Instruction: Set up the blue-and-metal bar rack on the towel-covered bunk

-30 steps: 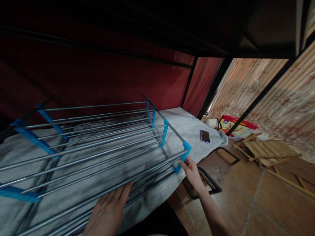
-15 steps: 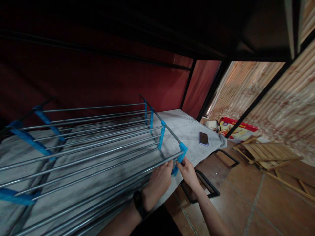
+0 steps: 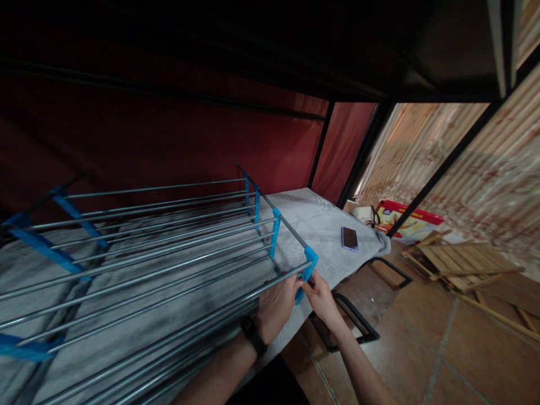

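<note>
A metal rack (image 3: 169,265) of grey tubes joined by blue plastic brackets lies across the bed, its tubes running left to right. At its near right corner both my hands meet around a blue bracket (image 3: 311,257). My left hand (image 3: 276,304), with a dark watch on the wrist, is closed at the tube ends beside the bracket; its fingertips are partly hidden behind the tube. My right hand (image 3: 321,298) pinches the bracket's lower part from the right side. The thumbs are close together there, and any small part between them is hidden.
A phone (image 3: 350,239) lies on the grey bed cover (image 3: 291,199). Black metal frames (image 3: 354,320) stand beside the bed. On the tiled floor are folded wooden slats (image 3: 472,264) and a red and yellow box (image 3: 409,220). A dark bunk (image 3: 253,45) hangs overhead.
The rack has shifted slightly left and its far left end sits a little lower in view. My left wrist has moved right, closer to the bracket. Both hands keep their hold at the corner.
</note>
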{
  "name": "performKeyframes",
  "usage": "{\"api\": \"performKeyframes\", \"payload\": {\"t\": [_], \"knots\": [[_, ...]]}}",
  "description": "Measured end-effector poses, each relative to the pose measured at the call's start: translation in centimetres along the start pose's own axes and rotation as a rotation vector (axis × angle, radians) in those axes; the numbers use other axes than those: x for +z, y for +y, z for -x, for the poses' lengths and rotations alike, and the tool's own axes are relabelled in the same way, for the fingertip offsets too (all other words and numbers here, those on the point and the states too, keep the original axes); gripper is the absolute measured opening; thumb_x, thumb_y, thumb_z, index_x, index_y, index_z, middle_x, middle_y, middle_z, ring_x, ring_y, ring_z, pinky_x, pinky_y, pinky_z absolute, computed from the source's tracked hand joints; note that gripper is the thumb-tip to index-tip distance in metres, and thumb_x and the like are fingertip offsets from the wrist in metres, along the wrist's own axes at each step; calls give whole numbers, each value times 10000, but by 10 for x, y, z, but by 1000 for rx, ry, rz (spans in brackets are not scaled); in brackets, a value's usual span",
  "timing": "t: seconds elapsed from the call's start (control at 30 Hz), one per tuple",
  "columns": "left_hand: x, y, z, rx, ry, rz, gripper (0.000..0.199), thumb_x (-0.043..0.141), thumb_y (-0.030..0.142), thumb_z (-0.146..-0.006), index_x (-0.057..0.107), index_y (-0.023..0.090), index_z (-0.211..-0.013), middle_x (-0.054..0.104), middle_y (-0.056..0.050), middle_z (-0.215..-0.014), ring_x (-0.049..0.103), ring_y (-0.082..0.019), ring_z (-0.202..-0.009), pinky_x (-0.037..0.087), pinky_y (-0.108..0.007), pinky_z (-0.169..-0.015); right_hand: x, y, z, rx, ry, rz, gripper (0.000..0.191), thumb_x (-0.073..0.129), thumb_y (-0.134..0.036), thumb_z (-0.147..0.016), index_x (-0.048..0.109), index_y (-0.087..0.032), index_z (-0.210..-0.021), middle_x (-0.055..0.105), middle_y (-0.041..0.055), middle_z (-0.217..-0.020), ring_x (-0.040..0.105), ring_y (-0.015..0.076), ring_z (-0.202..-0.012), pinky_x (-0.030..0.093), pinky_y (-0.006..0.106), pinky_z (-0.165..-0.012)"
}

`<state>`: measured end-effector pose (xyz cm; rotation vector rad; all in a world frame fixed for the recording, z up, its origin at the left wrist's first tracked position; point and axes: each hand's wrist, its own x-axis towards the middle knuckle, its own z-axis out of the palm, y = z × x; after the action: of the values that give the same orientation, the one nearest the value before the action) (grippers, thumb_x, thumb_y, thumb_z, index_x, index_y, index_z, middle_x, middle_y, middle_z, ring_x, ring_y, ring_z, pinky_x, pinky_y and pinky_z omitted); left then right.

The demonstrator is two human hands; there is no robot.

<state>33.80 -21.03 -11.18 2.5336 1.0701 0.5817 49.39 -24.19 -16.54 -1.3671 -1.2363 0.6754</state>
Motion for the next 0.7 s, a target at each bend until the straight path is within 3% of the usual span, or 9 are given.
{"api": "performKeyframes", "payload": {"t": [0.3,0.7], "knots": [[-13,18,-6,-116,-125,-143,318,371,286,-1020,592,250,-1246,738,-74,-1025,714,-240,-898,525,-316,-749,2,3,0,19,8,-99,183,619,-250,-779,654,-232,-957,721,29,-993,644,216,-893,498,348,-895],[-5,14,-4,-76,-66,-153,305,392,250,-1008,584,246,-1245,719,-75,-1082,696,-247,-944,531,-333,-774,8,-1,4,45,46,-136,225,639,-299,-798,681,-224,-1006,732,39,-1026,644,236,-948,494,360,-908]]}}
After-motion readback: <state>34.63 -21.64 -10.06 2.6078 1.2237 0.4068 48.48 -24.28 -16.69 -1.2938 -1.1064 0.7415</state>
